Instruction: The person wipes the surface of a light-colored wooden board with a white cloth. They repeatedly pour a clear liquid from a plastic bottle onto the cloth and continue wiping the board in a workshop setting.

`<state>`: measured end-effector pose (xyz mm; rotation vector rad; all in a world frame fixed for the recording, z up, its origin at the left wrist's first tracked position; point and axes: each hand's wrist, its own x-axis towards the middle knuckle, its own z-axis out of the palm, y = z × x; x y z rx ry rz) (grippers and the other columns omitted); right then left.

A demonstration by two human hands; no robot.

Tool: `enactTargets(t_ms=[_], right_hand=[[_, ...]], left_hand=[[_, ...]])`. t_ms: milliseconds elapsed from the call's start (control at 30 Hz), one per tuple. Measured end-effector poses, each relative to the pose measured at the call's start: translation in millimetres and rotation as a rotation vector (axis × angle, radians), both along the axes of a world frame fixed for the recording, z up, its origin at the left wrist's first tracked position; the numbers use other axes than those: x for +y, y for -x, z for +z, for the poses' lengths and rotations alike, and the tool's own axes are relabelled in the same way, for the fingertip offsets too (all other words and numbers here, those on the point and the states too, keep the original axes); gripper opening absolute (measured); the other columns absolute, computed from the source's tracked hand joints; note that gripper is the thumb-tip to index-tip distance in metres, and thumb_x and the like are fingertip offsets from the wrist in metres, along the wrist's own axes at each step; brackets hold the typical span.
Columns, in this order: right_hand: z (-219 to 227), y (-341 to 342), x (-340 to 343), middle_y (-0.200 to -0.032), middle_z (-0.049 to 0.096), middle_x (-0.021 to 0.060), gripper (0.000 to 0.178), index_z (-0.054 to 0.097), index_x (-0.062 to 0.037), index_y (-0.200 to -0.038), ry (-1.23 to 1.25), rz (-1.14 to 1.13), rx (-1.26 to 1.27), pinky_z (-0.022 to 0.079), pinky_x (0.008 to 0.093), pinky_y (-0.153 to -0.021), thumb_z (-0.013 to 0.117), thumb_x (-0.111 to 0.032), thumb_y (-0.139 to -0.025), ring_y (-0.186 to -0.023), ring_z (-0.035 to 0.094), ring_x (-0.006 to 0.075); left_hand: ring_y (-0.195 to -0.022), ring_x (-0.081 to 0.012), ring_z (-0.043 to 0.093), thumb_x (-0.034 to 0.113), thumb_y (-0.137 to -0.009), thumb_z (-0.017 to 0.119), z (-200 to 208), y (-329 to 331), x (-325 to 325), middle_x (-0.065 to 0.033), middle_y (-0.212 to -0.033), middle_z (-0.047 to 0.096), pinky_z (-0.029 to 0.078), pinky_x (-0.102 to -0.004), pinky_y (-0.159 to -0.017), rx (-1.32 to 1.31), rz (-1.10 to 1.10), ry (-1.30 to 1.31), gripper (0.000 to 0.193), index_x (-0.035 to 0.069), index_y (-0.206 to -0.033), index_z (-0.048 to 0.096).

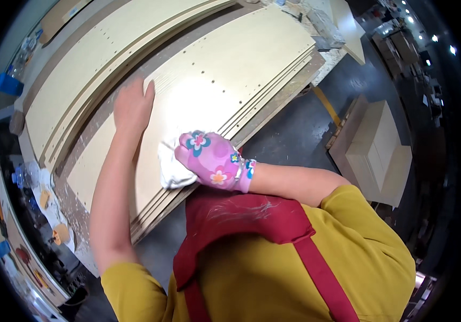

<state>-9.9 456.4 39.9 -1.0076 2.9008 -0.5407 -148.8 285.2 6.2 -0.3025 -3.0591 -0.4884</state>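
A stack of long pale cream panels [241, 48] with rows of small drilled holes lies slantwise before me. My left hand [134, 104], bare, rests at the stack's far edge with its thumb stretched apart from the fingers; the fingertips are hard to make out. In a pink flowered glove, my right hand [209, 158] is closed on a bunched white cloth [174, 169]. That hand presses the cloth to the top panel near its front edge. Light glares off the panel's middle, between the hands.
A second stack of similar panels [91, 59] lies beyond, across a narrow gap. Plastic bottles [26, 174] and a blue container [9, 84] stand at the left. Boards [372, 150] sit low on the right, above the dark floor [278, 134]. Clutter covers the table's far right corner.
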Motion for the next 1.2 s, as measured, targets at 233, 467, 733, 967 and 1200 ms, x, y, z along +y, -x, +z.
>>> enactTargets(t_ms=[233, 467, 733, 967, 1200], right_hand=[[8, 37, 111, -0.089, 0.063, 0.0163, 0.058, 0.057, -0.0001, -0.099, -0.03, -0.581, 0.161, 0.054, 0.04, -0.061, 0.065, -0.053, -0.078, -0.071, 0.064, 0.0344], [-17, -1, 30, -0.095, 0.057, 0.0151, 0.028, 0.057, -0.0038, -0.096, -0.113, -0.104, -0.018, 0.052, 0.0398, -0.072, 0.064, -0.017, -0.072, -0.088, 0.062, 0.0289], [-8, 41, 136, -0.094, 0.059, 0.0187, 0.052, 0.055, -0.001, -0.103, -0.084, -0.715, 0.139, 0.052, 0.045, -0.071, 0.074, -0.036, -0.069, -0.085, 0.062, 0.0352], [-1, 47, 160, -0.096, 0.056, 0.0183, 0.043, 0.056, -0.0025, -0.097, 0.014, -0.639, 0.141, 0.051, 0.0425, -0.072, 0.073, -0.032, -0.071, -0.088, 0.06, 0.0345], [-17, 39, 148, -0.094, 0.057, 0.0179, 0.036, 0.057, -0.0023, -0.097, 0.033, -0.571, 0.254, 0.05, 0.0415, -0.072, 0.065, -0.033, -0.081, -0.086, 0.06, 0.0344]], left_hand=[[-0.093, -0.0387, 0.058, 0.036, -0.094, 0.046, -2, -8, 2, -0.0211, -0.097, 0.064, 0.046, -0.0478, -0.082, 0.148, -0.061, 0.025, 0.039, 0.0, -0.101, 0.059], [-0.091, -0.0404, 0.058, 0.034, -0.093, 0.049, 1, -9, 1, -0.0233, -0.094, 0.062, 0.045, -0.0473, -0.079, 0.016, -0.021, -0.101, 0.037, -0.002, -0.1, 0.057], [-0.091, -0.0406, 0.058, 0.031, -0.094, 0.049, -2, -8, 0, -0.0237, -0.097, 0.062, 0.045, -0.0468, -0.08, 0.038, -0.061, -0.104, 0.038, -0.003, -0.109, 0.057], [-0.091, -0.0403, 0.059, 0.028, -0.095, 0.049, -1, -11, -1, -0.0237, -0.096, 0.062, 0.046, -0.0459, -0.079, 0.112, -0.096, -0.141, 0.035, -0.003, -0.11, 0.057], [-0.092, -0.0404, 0.058, 0.027, -0.095, 0.048, 1, -10, 2, -0.0227, -0.097, 0.062, 0.045, -0.0456, -0.08, 0.035, -0.092, -0.095, 0.035, -0.003, -0.111, 0.056]])
